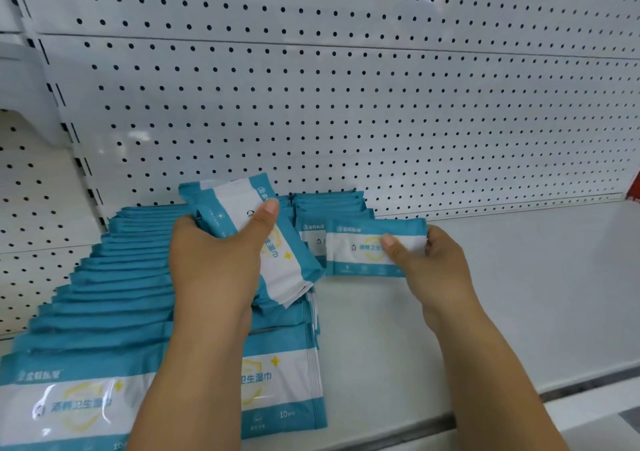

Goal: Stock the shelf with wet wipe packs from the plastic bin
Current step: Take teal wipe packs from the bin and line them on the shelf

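Note:
Teal and white wet wipe packs fill the left part of the white shelf (502, 294) in rows (114, 284) standing on edge. My left hand (214, 263) grips a small stack of packs (242, 208), tilted, above those rows. My right hand (433, 260) pinches a single pack (360, 246) by its right end, holding it upright at the front of a short row of packs (329, 204) near the pegboard. The plastic bin is out of view.
A white pegboard back wall (346, 104) rises behind the shelf. The shelf's front edge (519, 412) runs along the lower right. A red object (635, 187) shows at the far right edge. A shelf upright (62, 104) stands at the left.

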{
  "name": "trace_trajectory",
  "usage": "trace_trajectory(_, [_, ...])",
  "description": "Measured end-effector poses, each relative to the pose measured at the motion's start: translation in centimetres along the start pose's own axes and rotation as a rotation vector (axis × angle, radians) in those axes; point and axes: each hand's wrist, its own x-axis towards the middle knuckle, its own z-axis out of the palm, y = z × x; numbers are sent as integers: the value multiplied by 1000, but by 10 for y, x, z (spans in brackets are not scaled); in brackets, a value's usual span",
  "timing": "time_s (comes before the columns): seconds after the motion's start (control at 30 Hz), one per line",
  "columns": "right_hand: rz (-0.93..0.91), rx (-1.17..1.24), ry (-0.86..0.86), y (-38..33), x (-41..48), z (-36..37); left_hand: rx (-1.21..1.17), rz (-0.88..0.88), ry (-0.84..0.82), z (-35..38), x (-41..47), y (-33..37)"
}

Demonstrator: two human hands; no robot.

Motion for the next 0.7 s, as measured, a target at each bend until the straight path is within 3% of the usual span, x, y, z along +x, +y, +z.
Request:
trace_trajectory(0.2, [-75,-270,-161,17,10,15,-36,-43,-8,-2,3,1])
trace_trajectory(0.37, [-137,-518,-197,10,37,19,-53,-57,-8,-1,5,3])
trace_trajectory(0.7, [-128,-556,-33,11,50,31,-71,-79,-37,1,9,2])
